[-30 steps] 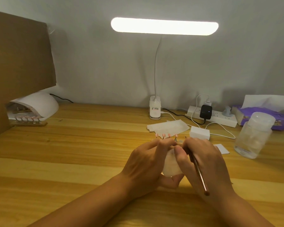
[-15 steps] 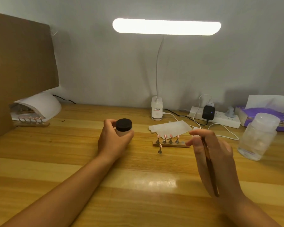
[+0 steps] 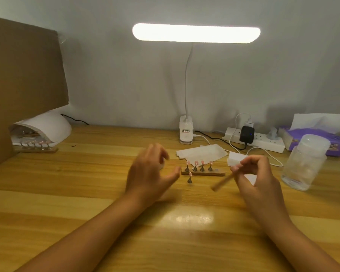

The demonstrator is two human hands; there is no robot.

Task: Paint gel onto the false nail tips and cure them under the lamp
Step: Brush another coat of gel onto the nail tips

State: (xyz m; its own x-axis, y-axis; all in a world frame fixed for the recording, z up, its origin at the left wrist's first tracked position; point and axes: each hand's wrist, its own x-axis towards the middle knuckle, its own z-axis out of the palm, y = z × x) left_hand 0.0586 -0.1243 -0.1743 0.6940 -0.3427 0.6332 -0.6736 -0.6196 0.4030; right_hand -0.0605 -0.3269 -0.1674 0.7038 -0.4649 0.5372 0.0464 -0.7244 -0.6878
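Note:
A wooden strip [image 3: 216, 174] at mid-table carries several small stands with pink nail tips [image 3: 196, 163]. One more stand with a tip [image 3: 189, 178] sits on the table just in front of it. My left hand [image 3: 149, 173], blurred, is just left of the strip. Its fingers and thumb curl round a pale thing that looks like the gel jar [image 3: 162, 165], which is mostly hidden. My right hand [image 3: 257, 173], to the right of the strip, pinches the brush [image 3: 222, 181], whose wooden handle points down-left. The white curing lamp [image 3: 47, 124] stands far left.
Another strip of nail tips [image 3: 37, 149] lies at the curing lamp's mouth, beside a cardboard sheet [image 3: 24, 75]. Behind the strip are paper wipes [image 3: 202, 153], a desk lamp base [image 3: 185, 130] and a power strip [image 3: 263, 142]. A clear plastic jar [image 3: 304, 163] and tissue pack [image 3: 312, 134] stand right.
My left hand has moved right from beside the black-lidded jar's earlier spot toward the strip; the black lid no longer shows. My right hand turned the brush so its handle points down-left.

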